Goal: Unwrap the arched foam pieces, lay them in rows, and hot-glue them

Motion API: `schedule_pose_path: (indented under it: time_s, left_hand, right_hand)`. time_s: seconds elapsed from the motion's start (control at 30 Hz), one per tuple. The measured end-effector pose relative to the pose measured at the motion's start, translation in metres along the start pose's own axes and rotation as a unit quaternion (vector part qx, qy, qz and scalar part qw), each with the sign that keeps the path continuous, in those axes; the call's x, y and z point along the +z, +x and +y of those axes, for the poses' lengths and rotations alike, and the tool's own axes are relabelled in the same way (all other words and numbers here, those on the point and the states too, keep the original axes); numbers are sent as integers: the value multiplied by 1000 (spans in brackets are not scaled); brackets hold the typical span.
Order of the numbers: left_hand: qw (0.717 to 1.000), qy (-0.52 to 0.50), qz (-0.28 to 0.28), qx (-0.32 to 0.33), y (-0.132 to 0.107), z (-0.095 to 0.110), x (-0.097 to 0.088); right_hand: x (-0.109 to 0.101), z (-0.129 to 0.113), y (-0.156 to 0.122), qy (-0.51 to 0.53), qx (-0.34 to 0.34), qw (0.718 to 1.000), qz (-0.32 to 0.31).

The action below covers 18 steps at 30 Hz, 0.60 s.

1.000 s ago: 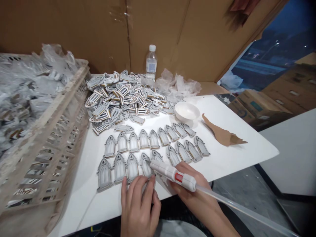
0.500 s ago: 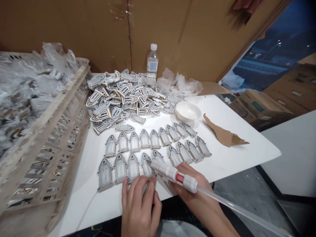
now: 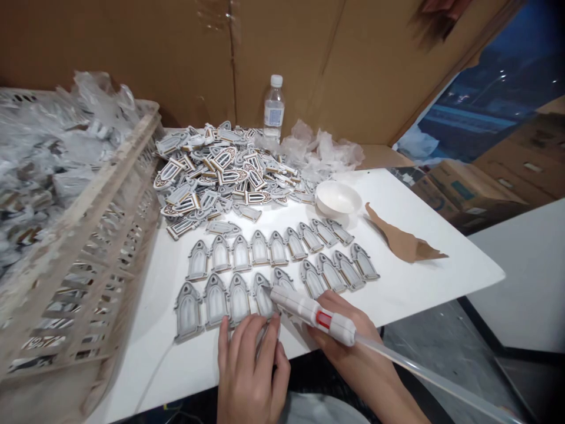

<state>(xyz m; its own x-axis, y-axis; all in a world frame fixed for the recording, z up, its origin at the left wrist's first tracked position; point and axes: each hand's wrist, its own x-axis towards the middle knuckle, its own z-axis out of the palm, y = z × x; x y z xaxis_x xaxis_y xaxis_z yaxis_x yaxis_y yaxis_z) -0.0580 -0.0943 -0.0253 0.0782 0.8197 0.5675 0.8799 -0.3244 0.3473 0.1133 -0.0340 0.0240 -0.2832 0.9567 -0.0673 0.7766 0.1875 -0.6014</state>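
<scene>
Several grey arched window-shaped pieces (image 3: pixel 215 299) lie in two rows on the white table (image 3: pixel 152 371). My right hand (image 3: pixel 348 330) is closed around a white glue gun (image 3: pixel 304 309) with a red window in its side. A long clear glue stick (image 3: pixel 424 368) runs out of its back end. The gun's nozzle points left and sits on or just above one arched piece (image 3: pixel 263 294) in the front row; whether it touches is unclear. Fingers stretched forward, my left hand (image 3: pixel 251 362) rests at the lower edge of that piece and its neighbour.
Behind the rows is a heap of similar window pieces (image 3: pixel 220 171), with a water bottle (image 3: pixel 274 112) and crumpled plastic (image 3: pixel 320 147) nearby. A white bowl (image 3: pixel 338 200) and torn brown cardboard (image 3: pixel 399 241) lie right. On the left stands a plastic crate (image 3: pixel 119 235) full of bagged pieces.
</scene>
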Motion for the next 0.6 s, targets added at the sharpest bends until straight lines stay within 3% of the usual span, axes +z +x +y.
schedule_pose_path:
  time_s: [0.17,0.33,0.6]
  left_hand:
    - [1000,-4,2,-5,0,2,0]
    - [997,-40,41,-56,3,9,2]
    - [996,-39,49,-58,2,9,3]
  right_hand:
    - [3,3,-1,6,1,1000,2]
    - [7,9,-1,10,3,1000,-7]
    - [6,9,-4,-21,-22,1000,-6]
